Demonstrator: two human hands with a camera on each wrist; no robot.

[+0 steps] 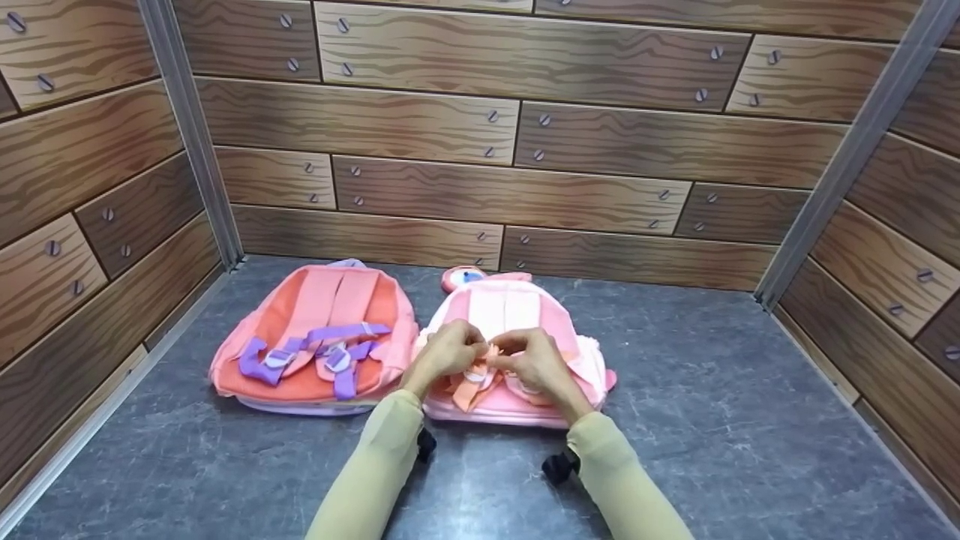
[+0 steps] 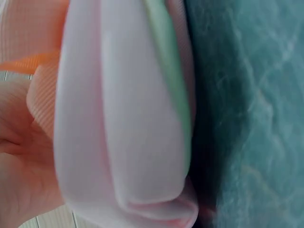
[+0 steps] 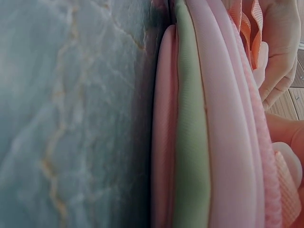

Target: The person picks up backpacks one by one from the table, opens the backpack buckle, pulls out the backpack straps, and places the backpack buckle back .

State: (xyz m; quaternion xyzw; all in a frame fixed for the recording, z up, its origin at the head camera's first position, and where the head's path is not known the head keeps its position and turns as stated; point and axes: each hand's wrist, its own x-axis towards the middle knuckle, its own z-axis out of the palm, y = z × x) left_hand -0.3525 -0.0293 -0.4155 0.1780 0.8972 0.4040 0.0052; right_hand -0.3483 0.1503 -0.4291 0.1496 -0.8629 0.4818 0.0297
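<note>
A light pink backpack [image 1: 553, 309] lies with its shoulder-strap side up in the middle of the head view. My left hand [image 1: 450, 349] and right hand [image 1: 537, 363] meet over it, fingertips close together. Both pinch orange webbing straps [image 1: 470, 393] bunched between them. White buckles sit on the straps, partly covered by the fingers. The left wrist view shows the bag's pale side [image 2: 137, 109] and part of the left palm [image 2: 28, 161]. Along the bag's edge in the right wrist view runs a green band [image 3: 192, 133], with fingers [image 3: 280, 42] beyond it.
To the left lies a coral backpack [image 1: 337, 296] with purple straps [image 1: 345, 384] over its back, close against the pink one. A red-and-white piece with a blue eye [image 1: 469, 277] shows behind the pink bag. Wood-patterned walls [image 1: 517, 127] enclose the grey marbled table [image 1: 712, 420].
</note>
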